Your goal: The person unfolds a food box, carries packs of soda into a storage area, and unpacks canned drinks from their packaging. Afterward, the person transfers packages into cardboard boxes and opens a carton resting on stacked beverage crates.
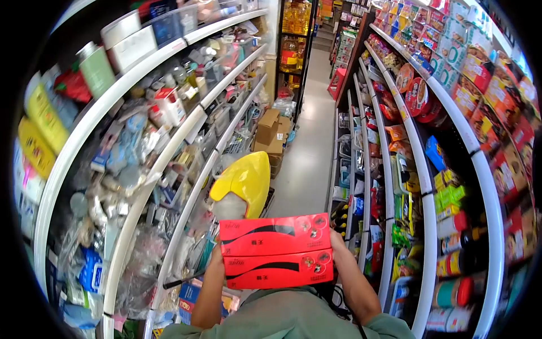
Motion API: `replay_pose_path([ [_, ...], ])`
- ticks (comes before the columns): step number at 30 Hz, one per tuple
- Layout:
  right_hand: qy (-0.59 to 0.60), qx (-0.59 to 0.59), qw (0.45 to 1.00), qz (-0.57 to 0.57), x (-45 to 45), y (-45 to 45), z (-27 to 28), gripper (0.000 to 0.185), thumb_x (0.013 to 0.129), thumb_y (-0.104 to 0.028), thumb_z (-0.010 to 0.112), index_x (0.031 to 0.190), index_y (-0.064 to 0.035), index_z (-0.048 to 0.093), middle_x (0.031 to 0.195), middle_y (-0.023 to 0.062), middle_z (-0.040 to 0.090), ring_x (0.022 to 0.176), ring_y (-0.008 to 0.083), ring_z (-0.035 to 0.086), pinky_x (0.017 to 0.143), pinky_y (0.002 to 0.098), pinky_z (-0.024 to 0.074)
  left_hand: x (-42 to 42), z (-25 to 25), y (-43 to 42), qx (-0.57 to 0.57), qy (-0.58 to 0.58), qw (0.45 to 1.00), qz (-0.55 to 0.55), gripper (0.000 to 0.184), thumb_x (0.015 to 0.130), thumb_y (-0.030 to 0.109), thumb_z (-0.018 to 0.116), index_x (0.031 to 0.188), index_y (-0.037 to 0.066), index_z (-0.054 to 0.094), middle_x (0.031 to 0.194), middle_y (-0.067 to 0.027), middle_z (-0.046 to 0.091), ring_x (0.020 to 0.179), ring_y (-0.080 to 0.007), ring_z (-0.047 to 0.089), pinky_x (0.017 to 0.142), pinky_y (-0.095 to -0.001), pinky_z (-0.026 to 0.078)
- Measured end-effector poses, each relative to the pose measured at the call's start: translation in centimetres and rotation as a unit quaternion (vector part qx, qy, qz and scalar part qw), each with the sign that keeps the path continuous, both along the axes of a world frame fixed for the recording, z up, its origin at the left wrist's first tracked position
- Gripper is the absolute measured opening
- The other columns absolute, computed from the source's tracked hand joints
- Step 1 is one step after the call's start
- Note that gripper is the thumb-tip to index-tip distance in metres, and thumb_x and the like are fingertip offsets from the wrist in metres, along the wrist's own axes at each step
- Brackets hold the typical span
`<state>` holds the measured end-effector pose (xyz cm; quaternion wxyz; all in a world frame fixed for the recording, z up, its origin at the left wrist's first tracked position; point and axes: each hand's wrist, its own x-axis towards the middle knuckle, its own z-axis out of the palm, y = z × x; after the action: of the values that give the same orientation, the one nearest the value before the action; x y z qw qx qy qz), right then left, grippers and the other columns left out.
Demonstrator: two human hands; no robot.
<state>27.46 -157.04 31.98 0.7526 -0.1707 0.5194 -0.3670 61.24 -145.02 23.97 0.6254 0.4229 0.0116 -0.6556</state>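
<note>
Two red boxes with black curved bands, the upper box (pixel 275 234) and the lower box (pixel 278 269), are held together in front of the body. My left hand (pixel 217 259) is at their left end, its fingers mostly hidden by the boxes. At the right end, my right hand (pixel 339 248) presses against them, with its fingers largely out of sight behind. Just beyond the boxes is a yellow object (pixel 248 178) with a pale lower part, near the left shelves.
Packed shelves (pixel 186 127) line the left side, and food shelves (pixel 395 101) the right. Cardboard boxes (pixel 270 133) sit on the floor at the left of the aisle (pixel 309 147). A red stool (pixel 337 82) stands farther back.
</note>
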Motion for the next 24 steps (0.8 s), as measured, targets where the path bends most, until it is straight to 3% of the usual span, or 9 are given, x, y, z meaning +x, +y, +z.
replay_pose_path([
  [1,-0.022,-0.049,0.999,0.003,-1.5,-2.8,-3.2,0.030,0.093,-0.024,0.048,0.103,0.0019,0.059,0.093,0.0146,0.067,0.077,0.0244,0.067,0.070,0.0397,0.0572,0.0,-0.6,-2.7,0.007,-0.014,1.000,0.005,0.045,0.098,0.038,0.036,0.124,0.005,0.050,0.119,-0.0159,0.059,0.102,-0.0301,0.062,0.085,-0.0441,0.053],
  [4,0.000,-0.020,0.999,-0.030,-2.9,-10.7,-2.3,0.030,0.093,-0.024,0.050,0.103,0.0025,0.058,0.092,0.0138,0.067,0.076,0.0238,0.067,0.069,0.0398,0.0573,-0.6,-1.4,-12.8,-0.011,-0.036,0.999,-0.005,0.045,0.098,0.039,0.037,0.123,0.004,0.051,0.116,-0.0149,0.061,0.099,-0.0291,0.064,0.083,-0.0428,0.054],
  [8,-0.052,-0.049,0.997,-0.039,-5.1,-21.9,-3.4,0.029,0.093,-0.026,0.051,0.102,0.0006,0.059,0.091,0.0134,0.066,0.073,0.0230,0.067,0.065,0.0392,0.0569,-2.5,1.2,-25.7,-0.057,-0.046,0.996,-0.047,0.050,0.096,0.044,0.042,0.119,0.002,0.055,0.107,-0.0125,0.065,0.093,-0.0256,0.065,0.078,-0.0389,0.055],
  [14,-0.105,-0.083,0.989,-0.060,-8.3,-37.1,-2.7,0.029,0.093,-0.028,0.052,0.102,-0.0012,0.060,0.093,0.0125,0.066,0.075,0.0208,0.066,0.065,0.0377,0.0567,-5.6,4.7,-41.7,-0.058,-0.069,0.993,-0.076,0.050,0.096,0.044,0.043,0.118,0.001,0.056,0.106,-0.0122,0.065,0.092,-0.0245,0.065,0.077,-0.0382,0.055],
  [16,-0.044,-0.053,0.996,-0.058,-9.4,-40.8,-2.8,0.031,0.093,-0.028,0.054,0.103,0.0000,0.060,0.094,0.0121,0.066,0.076,0.0201,0.067,0.065,0.0359,0.0570,-6.5,4.4,-45.8,-0.049,-0.068,0.993,-0.081,0.051,0.095,0.045,0.044,0.117,0.001,0.056,0.106,-0.0121,0.065,0.091,-0.0241,0.065,0.077,-0.0380,0.055],
  [19,-0.060,-0.097,0.991,-0.069,-10.7,-47.0,-5.0,0.034,0.092,-0.030,0.057,0.103,0.0020,0.061,0.093,0.0117,0.066,0.075,0.0203,0.067,0.065,0.0355,0.0573,-7.4,3.9,-52.8,-0.042,-0.068,0.993,-0.090,0.051,0.095,0.045,0.045,0.117,0.000,0.056,0.105,-0.0120,0.065,0.091,-0.0235,0.066,0.076,-0.0376,0.055],
  [23,-0.095,-0.061,0.990,-0.087,-11.7,-57.2,-7.0,0.033,0.090,-0.029,0.058,0.102,0.0014,0.061,0.092,0.0116,0.066,0.075,0.0210,0.067,0.066,0.0366,0.0573,-7.8,1.9,-64.7,-0.046,-0.071,0.991,-0.107,0.051,0.095,0.045,0.046,0.116,0.000,0.057,0.105,-0.0117,0.065,0.090,-0.0228,0.066,0.075,-0.0372,0.055],
  [24,-0.055,-0.044,0.992,-0.109,-11.6,-59.8,-6.2,0.029,0.091,-0.027,0.055,0.102,-0.0003,0.061,0.091,0.0113,0.066,0.075,0.0220,0.067,0.066,0.0377,0.0574,-7.9,1.3,-68.1,-0.049,-0.069,0.990,-0.112,0.052,0.094,0.045,0.046,0.116,0.000,0.057,0.105,-0.0117,0.065,0.089,-0.0226,0.066,0.075,-0.0371,0.055],
])
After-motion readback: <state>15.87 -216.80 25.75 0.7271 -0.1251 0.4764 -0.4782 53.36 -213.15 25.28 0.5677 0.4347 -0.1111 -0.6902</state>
